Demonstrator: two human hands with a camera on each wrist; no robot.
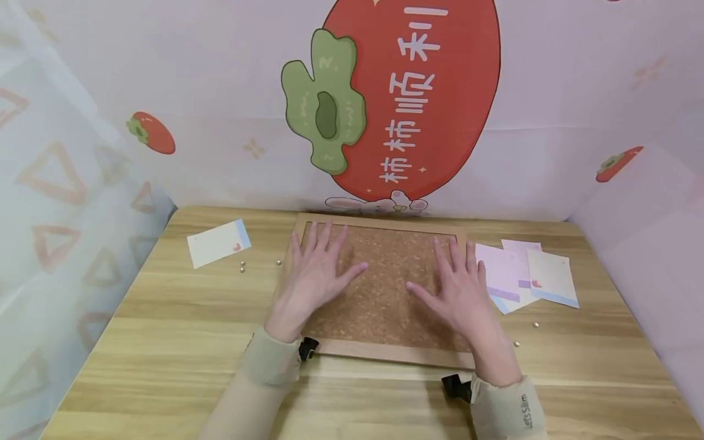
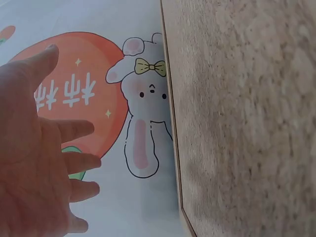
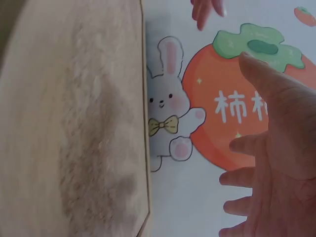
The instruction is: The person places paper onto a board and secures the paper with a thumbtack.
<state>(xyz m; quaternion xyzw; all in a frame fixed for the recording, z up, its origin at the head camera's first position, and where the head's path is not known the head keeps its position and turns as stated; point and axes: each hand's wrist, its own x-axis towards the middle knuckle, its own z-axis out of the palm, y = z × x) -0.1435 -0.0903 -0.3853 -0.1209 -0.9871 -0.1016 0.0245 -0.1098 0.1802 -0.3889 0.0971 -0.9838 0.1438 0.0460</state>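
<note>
A wood-framed cork board (image 1: 385,287) lies flat on the table under both hands. Over its left part is my left hand (image 1: 316,269), fingers spread and straight, thumb pointing inward. My right hand (image 1: 459,296) is spread in the same way over the right part, its fingertips near the far right corner of the frame. Both wrist views show a gap between palm and cork; the left hand (image 2: 34,163) and right hand (image 3: 281,173) hold nothing.
On the wooden table (image 1: 165,342), a cream card (image 1: 217,244) lies left of the board, near several small shiny round pieces (image 1: 278,263). To the right, lilac cards (image 1: 497,269) and a cream card (image 1: 552,275) overlap, with more round pieces (image 1: 536,324) nearby. A printed backdrop (image 1: 220,91) stands behind.
</note>
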